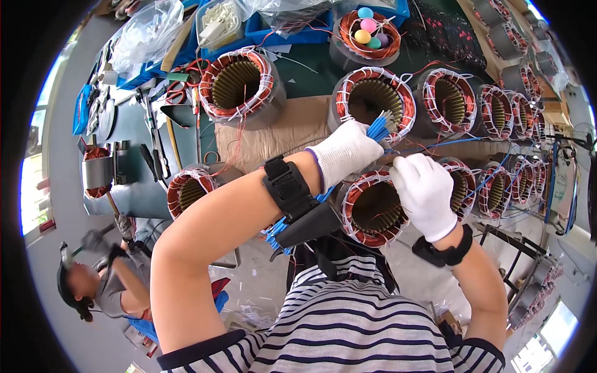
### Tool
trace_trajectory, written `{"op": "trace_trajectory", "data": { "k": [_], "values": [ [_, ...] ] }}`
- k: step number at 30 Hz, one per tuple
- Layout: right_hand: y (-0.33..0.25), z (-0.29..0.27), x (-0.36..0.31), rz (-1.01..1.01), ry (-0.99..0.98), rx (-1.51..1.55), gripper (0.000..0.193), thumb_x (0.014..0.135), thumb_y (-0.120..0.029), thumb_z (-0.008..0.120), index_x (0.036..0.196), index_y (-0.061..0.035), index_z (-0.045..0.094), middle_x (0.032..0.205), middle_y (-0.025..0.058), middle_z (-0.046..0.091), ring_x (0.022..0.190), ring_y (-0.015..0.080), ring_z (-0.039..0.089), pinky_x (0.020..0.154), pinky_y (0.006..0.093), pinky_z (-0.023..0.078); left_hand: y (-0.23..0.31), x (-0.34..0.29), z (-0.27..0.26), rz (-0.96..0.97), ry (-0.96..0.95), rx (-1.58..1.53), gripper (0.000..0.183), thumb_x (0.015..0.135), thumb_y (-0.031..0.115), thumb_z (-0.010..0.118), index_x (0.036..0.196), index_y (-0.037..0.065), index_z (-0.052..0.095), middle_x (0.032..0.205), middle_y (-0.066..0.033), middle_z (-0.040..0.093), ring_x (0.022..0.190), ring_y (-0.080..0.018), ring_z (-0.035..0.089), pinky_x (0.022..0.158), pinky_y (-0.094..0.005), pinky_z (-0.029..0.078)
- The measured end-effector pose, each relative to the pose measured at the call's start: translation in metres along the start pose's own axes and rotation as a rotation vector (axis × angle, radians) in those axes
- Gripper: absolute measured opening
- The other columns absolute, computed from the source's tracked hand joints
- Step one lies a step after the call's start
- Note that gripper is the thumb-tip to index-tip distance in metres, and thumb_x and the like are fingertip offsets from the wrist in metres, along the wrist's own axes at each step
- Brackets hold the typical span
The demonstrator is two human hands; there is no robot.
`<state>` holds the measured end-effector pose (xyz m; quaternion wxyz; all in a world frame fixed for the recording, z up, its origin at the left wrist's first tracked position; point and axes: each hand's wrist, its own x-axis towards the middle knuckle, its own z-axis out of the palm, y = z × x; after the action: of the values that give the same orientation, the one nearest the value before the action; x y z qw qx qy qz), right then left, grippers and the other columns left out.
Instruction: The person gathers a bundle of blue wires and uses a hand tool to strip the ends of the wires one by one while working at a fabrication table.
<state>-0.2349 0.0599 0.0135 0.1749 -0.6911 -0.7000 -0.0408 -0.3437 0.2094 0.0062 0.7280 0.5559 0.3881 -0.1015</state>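
Observation:
My left hand [349, 149], in a white knit glove, is closed around a bundle of blue wires [380, 126] with pale ends. The bundle's other end [277, 235] shows beneath my left forearm. My right hand [424, 193], gloved in white too, has its fingers pinched together just right of the bundle; what they hold, if anything, is hidden. Below and between the hands sits a motor stator [374, 210] with copper windings laced in white cord. Another stator [375, 99] stands behind my left hand. A blue wire [451, 142] stretches rightward from near my right hand.
More stators [449, 102] stand in rows to the right. One stator [362, 38] at the back holds coloured balls. Red-handled scissors [176, 93] and other tools lie on the left. Blue bins [289, 28] line the back. A co-worker [118, 280] swings a hammer at the lower left.

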Motion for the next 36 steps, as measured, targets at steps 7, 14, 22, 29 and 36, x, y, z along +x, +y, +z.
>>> {"op": "trace_trajectory", "data": {
  "k": [7, 14, 22, 29, 36],
  "values": [
    [0.017, 0.007, 0.013, -0.028, -0.035, -0.179, 0.012, 0.069, -0.013, 0.060, 0.079, -0.0061, 0.056, 0.077, 0.0057, 0.052, 0.070, 0.0206, 0.051, 0.057, 0.0308, 0.043, 0.007, 0.004, -0.005, -0.068, -0.066, 0.000, 0.010, 0.075, 0.009, 0.059, 0.073, -0.001, 0.060, 0.055, -0.0057, 0.055, 0.040, -0.0118, 0.050, 0.038, -0.0258, 0.038],
    [0.035, 0.005, 0.016, 0.840, -0.509, 1.250, 0.024, 0.083, -0.016, 0.050, 0.063, -0.0019, 0.053, 0.054, -0.0003, 0.040, 0.046, 0.0108, 0.040, 0.045, 0.0254, 0.032, -0.002, 0.010, 0.003, 0.092, 0.053, 0.282, 0.020, 0.077, 0.012, 0.059, 0.088, -0.002, 0.067, 0.060, -0.0068, 0.059, 0.053, -0.0125, 0.056, 0.049, -0.0282, 0.045],
    [0.010, 0.005, 0.010, -0.055, -0.165, -0.319, 0.010, 0.079, -0.014, 0.057, 0.076, -0.0047, 0.058, 0.070, 0.0121, 0.056, 0.064, 0.0275, 0.059, 0.058, 0.0384, 0.046, 0.003, 0.009, 0.000, 0.055, 0.008, 0.322, 0.018, 0.077, 0.013, 0.060, 0.084, -0.002, 0.066, 0.061, -0.0069, 0.059, 0.051, -0.0139, 0.055, 0.049, -0.0285, 0.046],
    [0.026, 0.005, 0.010, 1.038, -0.369, 1.428, 0.024, 0.090, -0.021, 0.053, 0.080, -0.0008, 0.060, 0.060, 0.0025, 0.053, 0.054, 0.0097, 0.053, 0.052, 0.0283, 0.042, -0.002, 0.008, 0.004, 0.091, 0.073, 0.210, 0.019, 0.078, 0.011, 0.059, 0.089, -0.003, 0.066, 0.060, -0.0061, 0.058, 0.048, -0.0128, 0.053, 0.045, -0.0258, 0.043],
    [0.017, 0.004, -0.004, 0.116, -0.039, -0.090, 0.031, 0.073, -0.019, 0.069, 0.099, -0.0061, 0.058, 0.078, 0.0068, 0.055, 0.068, 0.0243, 0.056, 0.060, 0.0345, 0.044, -0.002, 0.010, 0.000, 0.084, -0.001, 0.195, 0.021, 0.079, 0.011, 0.059, 0.093, -0.002, 0.066, 0.059, -0.0052, 0.057, 0.045, -0.0118, 0.051, 0.042, -0.0267, 0.041]
  ]
}}
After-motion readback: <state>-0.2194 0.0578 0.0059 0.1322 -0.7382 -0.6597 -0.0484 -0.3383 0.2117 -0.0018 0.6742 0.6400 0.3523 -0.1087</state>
